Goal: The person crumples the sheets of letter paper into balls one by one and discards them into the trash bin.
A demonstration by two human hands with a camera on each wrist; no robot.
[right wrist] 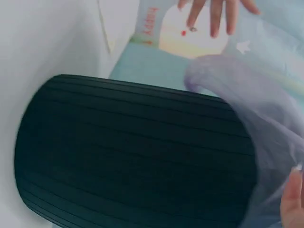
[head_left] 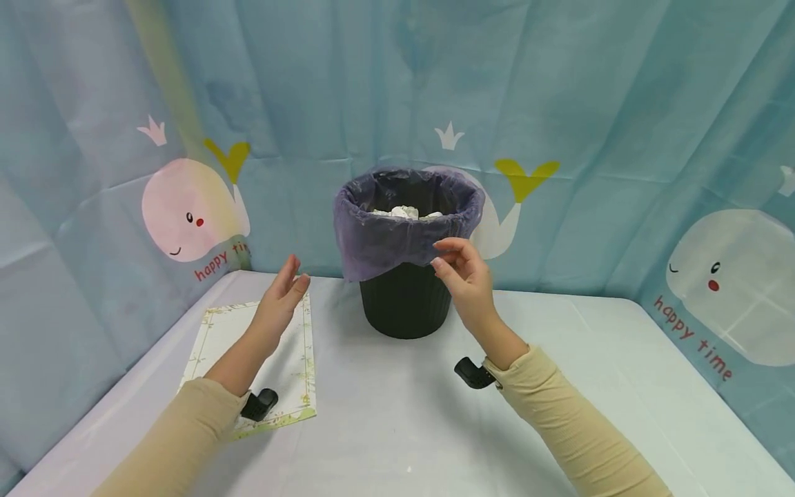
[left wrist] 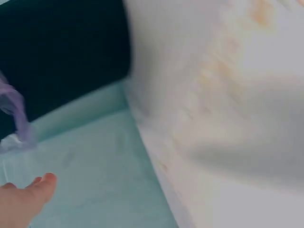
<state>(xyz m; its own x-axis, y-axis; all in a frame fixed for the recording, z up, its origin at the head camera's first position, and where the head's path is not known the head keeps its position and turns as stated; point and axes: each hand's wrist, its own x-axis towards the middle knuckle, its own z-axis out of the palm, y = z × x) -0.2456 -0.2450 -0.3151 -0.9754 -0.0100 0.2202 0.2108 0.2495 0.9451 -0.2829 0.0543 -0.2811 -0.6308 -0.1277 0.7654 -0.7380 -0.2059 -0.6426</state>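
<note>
A dark ribbed trash bin (head_left: 406, 304) stands on the white table against the curtain. A thin purple trash bag (head_left: 385, 241) lines it, folded over the rim and hanging lower at the left front. Crumpled white paper (head_left: 405, 212) shows inside. Left of the bin, my left hand (head_left: 277, 309) is raised above a sheet of paper with a leafy border (head_left: 214, 338), fingers extended and holding nothing. My right hand (head_left: 468, 283) is at the bag's right front edge, fingers bent, with a gap between thumb and index fingertips. Only its thumb (right wrist: 292, 194) shows in the right wrist view, beside the bag.
A light blue curtain (head_left: 298, 83) printed with whales surrounds the back and sides of the white table (head_left: 385, 414). Black wrist cameras sit under both cuffs, the right one (head_left: 473, 373) over bare table and the left one (head_left: 259, 404) over the bordered sheet.
</note>
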